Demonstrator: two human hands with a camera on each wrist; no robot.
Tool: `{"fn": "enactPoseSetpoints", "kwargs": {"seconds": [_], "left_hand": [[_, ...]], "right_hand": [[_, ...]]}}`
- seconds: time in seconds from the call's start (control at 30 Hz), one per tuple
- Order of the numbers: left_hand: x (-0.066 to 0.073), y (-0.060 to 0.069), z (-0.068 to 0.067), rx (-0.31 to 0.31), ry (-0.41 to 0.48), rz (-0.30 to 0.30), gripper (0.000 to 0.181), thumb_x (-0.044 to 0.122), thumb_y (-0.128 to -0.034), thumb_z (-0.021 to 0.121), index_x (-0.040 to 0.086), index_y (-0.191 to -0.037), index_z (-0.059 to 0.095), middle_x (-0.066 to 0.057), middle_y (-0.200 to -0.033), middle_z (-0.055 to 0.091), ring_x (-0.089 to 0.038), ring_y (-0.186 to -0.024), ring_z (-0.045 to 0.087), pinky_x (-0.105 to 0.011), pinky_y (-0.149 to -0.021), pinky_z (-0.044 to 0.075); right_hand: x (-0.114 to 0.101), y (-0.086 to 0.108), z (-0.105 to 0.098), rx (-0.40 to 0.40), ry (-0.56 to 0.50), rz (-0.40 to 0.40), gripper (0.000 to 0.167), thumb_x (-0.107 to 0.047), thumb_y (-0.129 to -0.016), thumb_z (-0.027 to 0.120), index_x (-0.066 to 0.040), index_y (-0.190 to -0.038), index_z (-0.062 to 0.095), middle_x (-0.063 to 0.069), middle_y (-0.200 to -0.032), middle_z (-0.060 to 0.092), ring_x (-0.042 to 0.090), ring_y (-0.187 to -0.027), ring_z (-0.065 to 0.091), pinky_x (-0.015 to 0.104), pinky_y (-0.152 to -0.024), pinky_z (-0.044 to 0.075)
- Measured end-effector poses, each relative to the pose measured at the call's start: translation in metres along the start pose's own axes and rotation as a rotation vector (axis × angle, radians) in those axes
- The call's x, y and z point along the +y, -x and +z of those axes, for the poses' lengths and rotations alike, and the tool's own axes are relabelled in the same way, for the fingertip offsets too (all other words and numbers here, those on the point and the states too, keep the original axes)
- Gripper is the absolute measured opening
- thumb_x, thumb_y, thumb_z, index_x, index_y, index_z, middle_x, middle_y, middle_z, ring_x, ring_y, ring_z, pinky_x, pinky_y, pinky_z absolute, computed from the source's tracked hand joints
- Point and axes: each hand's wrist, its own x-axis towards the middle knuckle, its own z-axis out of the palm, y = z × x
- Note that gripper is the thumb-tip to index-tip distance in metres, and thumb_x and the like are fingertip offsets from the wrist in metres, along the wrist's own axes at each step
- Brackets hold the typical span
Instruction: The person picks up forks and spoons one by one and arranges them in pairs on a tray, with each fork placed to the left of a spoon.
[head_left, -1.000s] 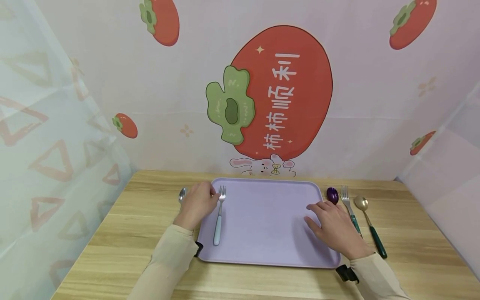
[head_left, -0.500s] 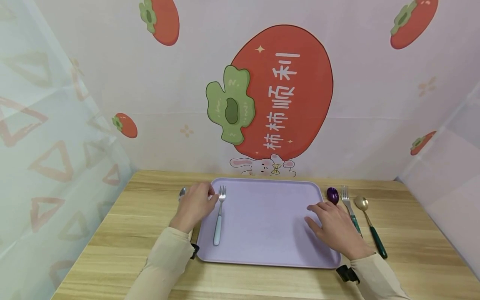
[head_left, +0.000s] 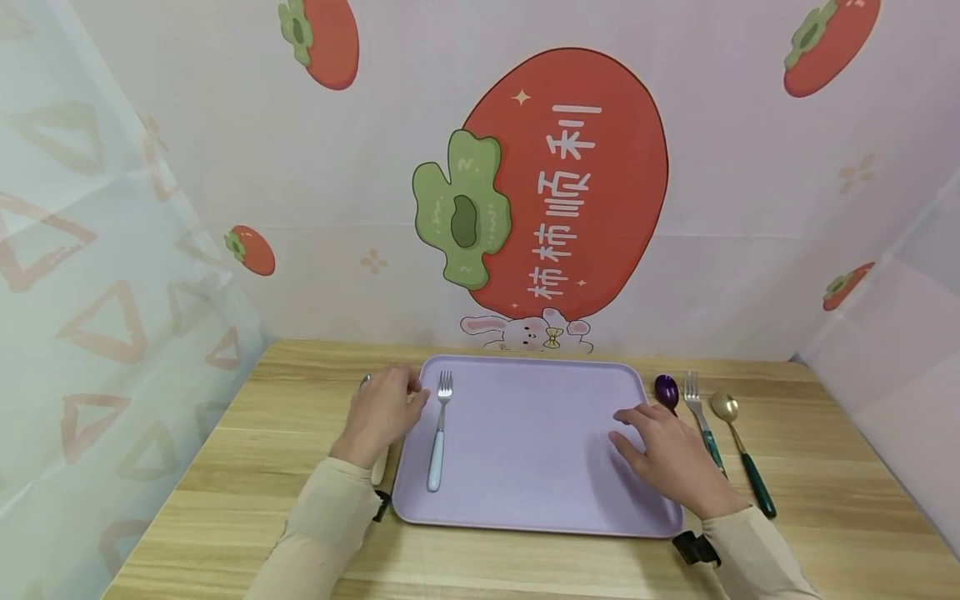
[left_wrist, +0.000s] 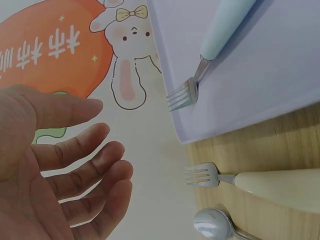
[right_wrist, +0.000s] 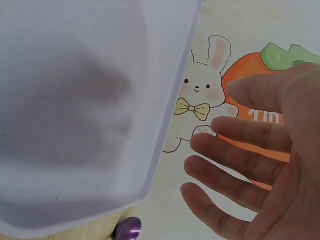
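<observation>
A fork with a pale blue handle [head_left: 436, 462] lies on the left part of a lilac tray [head_left: 540, 450]. My left hand [head_left: 380, 415] hovers over the tray's left edge, its fingers loosely bent and holding nothing. Beneath that hand, on the table, are a cream-handled fork [left_wrist: 270, 187] and a silver spoon [left_wrist: 212, 223], both mostly hidden in the head view. My right hand [head_left: 672, 458] hangs over the tray's right edge with relaxed, spread fingers and nothing in them. A purple spoon [head_left: 666, 390] lies just beyond it, its handle hidden by the hand.
To the right of the tray lie a fork with a green handle [head_left: 711, 446] and a gold spoon with a dark green handle [head_left: 756, 487]. The wooden table [head_left: 247, 467] meets a patterned backdrop [head_left: 337, 292] behind the tray.
My left hand has drawn back to the left, away from the blue-handled fork, uncovering part of the cream handle. The right hand stays where it was.
</observation>
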Motion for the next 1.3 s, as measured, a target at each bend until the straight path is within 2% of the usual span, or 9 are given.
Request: {"fn": "enactPoseSetpoints", "kwargs": {"seconds": [0.27, 0.47, 0.6, 0.7, 0.9, 1.13, 1.3], "left_hand": [[-0.008, 0.0, -0.001, 0.005, 0.024, -0.021, 0.013, 0.019, -0.0929, 0.07, 0.006, -0.092, 0.07, -0.011, -0.097, 0.068, -0.028, -0.089, 0.063, -0.051, -0.073, 0.053], [-0.016, 0.0, -0.002, 0.007, 0.045, -0.029, 0.012, 0.014, -0.0917, 0.068, 0.009, -0.081, 0.065, -0.008, -0.085, 0.065, -0.024, -0.077, 0.059, -0.043, -0.06, 0.049], [-0.021, 0.001, -0.002, 0.002, 0.065, -0.048, 0.011, 0.013, -0.0909, 0.065, 0.01, -0.081, 0.064, -0.006, -0.08, 0.062, -0.023, -0.071, 0.056, -0.039, -0.056, 0.045], [-0.026, 0.002, -0.002, -0.007, 0.064, -0.062, 0.008, 0.015, -0.0919, 0.066, 0.009, -0.088, 0.068, -0.006, -0.084, 0.065, -0.023, -0.072, 0.058, -0.04, -0.058, 0.046], [-0.036, 0.003, -0.002, -0.041, 0.065, -0.086, 0.017, 0.02, -0.0945, 0.068, 0.003, -0.097, 0.07, -0.008, -0.091, 0.066, -0.023, -0.075, 0.058, -0.041, -0.061, 0.048], [-0.046, 0.004, 0.0, -0.047, 0.044, -0.104, 0.022, 0.024, -0.0962, 0.066, 0.003, -0.099, 0.068, -0.012, -0.097, 0.067, -0.027, -0.081, 0.059, -0.046, -0.067, 0.051], [-0.051, 0.005, -0.001, -0.042, 0.031, -0.125, 0.018, 0.024, -0.0953, 0.066, 0.006, -0.096, 0.068, -0.012, -0.101, 0.069, -0.028, -0.083, 0.061, -0.051, -0.068, 0.051]], "right_hand": [[0.0, 0.0, -0.001, -0.005, -0.037, 0.015, 0.025, -0.019, -0.09, 0.077, -0.004, -0.11, 0.073, 0.01, -0.103, 0.073, 0.033, -0.097, 0.068, 0.052, -0.081, 0.054], [0.001, 0.001, -0.002, -0.015, -0.041, 0.028, 0.025, -0.02, -0.09, 0.077, -0.004, -0.11, 0.073, 0.01, -0.104, 0.073, 0.033, -0.098, 0.068, 0.052, -0.081, 0.054], [0.001, 0.001, -0.002, -0.022, -0.04, 0.032, 0.026, -0.021, -0.091, 0.077, -0.004, -0.111, 0.073, 0.011, -0.105, 0.073, 0.034, -0.098, 0.068, 0.053, -0.082, 0.054], [0.0, 0.001, -0.003, -0.04, -0.044, 0.043, 0.028, -0.021, -0.092, 0.076, -0.003, -0.112, 0.072, 0.013, -0.107, 0.073, 0.034, -0.099, 0.068, 0.053, -0.083, 0.054], [0.001, 0.001, -0.003, -0.052, -0.045, 0.048, 0.028, -0.02, -0.092, 0.075, -0.001, -0.113, 0.072, 0.016, -0.107, 0.072, 0.036, -0.099, 0.068, 0.053, -0.082, 0.054], [0.001, 0.002, -0.002, -0.047, -0.04, 0.043, 0.029, -0.021, -0.092, 0.075, -0.001, -0.113, 0.071, 0.015, -0.107, 0.072, 0.034, -0.097, 0.068, 0.052, -0.08, 0.055], [0.0, 0.003, -0.002, -0.046, -0.034, 0.037, 0.028, -0.02, -0.091, 0.076, -0.002, -0.112, 0.072, 0.014, -0.105, 0.072, 0.034, -0.096, 0.068, 0.052, -0.079, 0.054]]}}
